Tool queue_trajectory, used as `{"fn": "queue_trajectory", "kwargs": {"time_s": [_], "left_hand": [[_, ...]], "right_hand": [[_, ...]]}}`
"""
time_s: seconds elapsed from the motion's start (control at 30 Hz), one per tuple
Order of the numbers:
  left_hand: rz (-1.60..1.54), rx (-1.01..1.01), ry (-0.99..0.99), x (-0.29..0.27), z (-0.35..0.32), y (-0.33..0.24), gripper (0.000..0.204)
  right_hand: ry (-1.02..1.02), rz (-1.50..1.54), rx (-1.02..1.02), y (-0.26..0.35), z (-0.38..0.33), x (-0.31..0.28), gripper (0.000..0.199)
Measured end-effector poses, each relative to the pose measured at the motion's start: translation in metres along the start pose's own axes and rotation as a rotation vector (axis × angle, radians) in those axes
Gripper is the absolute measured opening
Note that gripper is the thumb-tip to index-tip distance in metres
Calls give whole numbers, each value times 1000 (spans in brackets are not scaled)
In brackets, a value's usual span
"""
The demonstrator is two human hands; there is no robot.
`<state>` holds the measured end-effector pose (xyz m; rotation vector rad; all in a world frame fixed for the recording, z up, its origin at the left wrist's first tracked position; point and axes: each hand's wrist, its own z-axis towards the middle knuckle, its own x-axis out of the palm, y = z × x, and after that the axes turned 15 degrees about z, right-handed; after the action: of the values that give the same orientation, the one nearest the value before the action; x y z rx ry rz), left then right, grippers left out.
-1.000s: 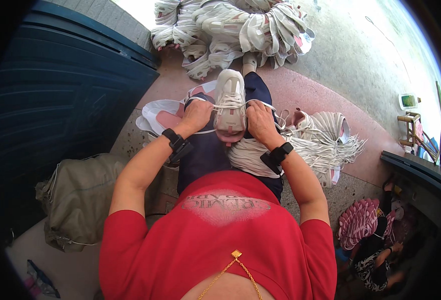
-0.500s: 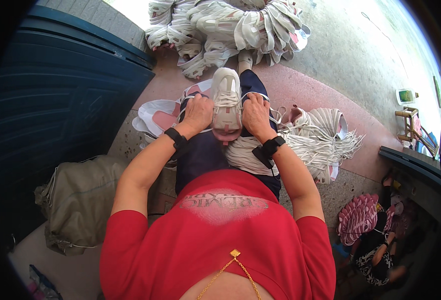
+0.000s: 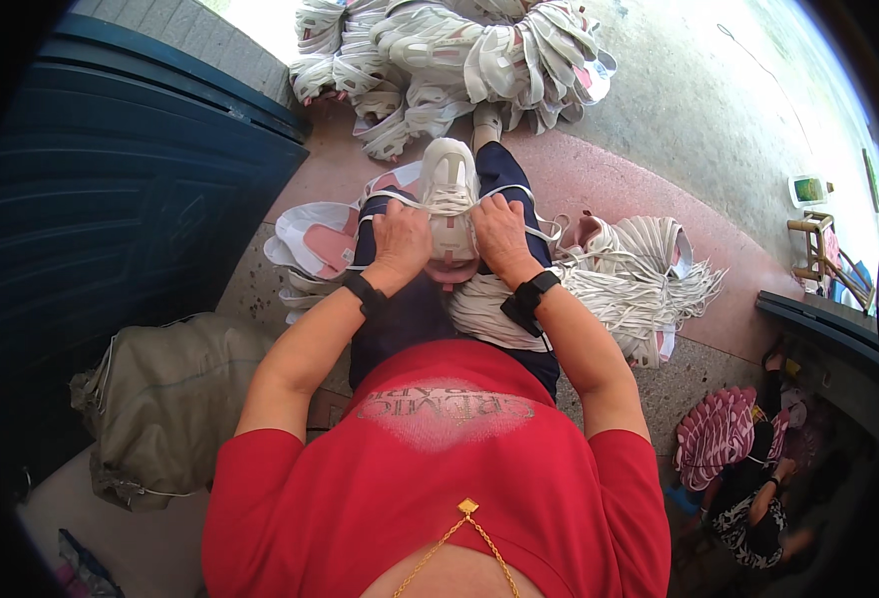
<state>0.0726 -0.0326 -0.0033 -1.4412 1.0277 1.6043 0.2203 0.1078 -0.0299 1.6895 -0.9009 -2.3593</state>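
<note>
A white and beige shoe upper (image 3: 448, 164) with pink trim at its collar rests on my lap, toe pointing away from me. A white shoelace (image 3: 450, 203) crosses its tongue and runs out to both sides. Against the shoe's left side, my left hand (image 3: 401, 237) is closed on the lace. Opposite it, my right hand (image 3: 504, 235) pinches the lace at the right side, with a loop trailing over my thigh. The fingertips of both hands are partly hidden. Across my right thigh lies a thick bundle of white laces (image 3: 614, 302).
Stacked shoe uppers (image 3: 439, 45) lie on the floor beyond my feet. More uppers (image 3: 315, 237) sit at my left and at my right (image 3: 649, 239). A dark blue door (image 3: 150, 169) and a covered sack (image 3: 175, 399) stand left. Lower right, another person (image 3: 753, 518) sits by pink uppers (image 3: 716, 436).
My hands have drawn inward against the sides of the shoe, the left one moving right and slightly down, the right one left. The lace across the tongue has shifted.
</note>
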Motion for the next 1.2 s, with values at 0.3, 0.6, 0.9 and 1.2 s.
{"fn": "queue_trajectory", "kwargs": {"time_s": [0.3,0.6,0.9,1.2], "left_hand": [[259,302,-48,-16,19,-13,12],[-1181,-95,134,-81,71,2,15],[-400,281,229,-19,39,6,21],[-209,249,9,-4,29,-2,7]], "right_hand": [[110,-102,137,20,5,-23,14],[123,-6,255,3,-1,-4,14],[119,21,-77,-2,2,-2,14],[-45,155,-245,-1,12,-24,9]]}}
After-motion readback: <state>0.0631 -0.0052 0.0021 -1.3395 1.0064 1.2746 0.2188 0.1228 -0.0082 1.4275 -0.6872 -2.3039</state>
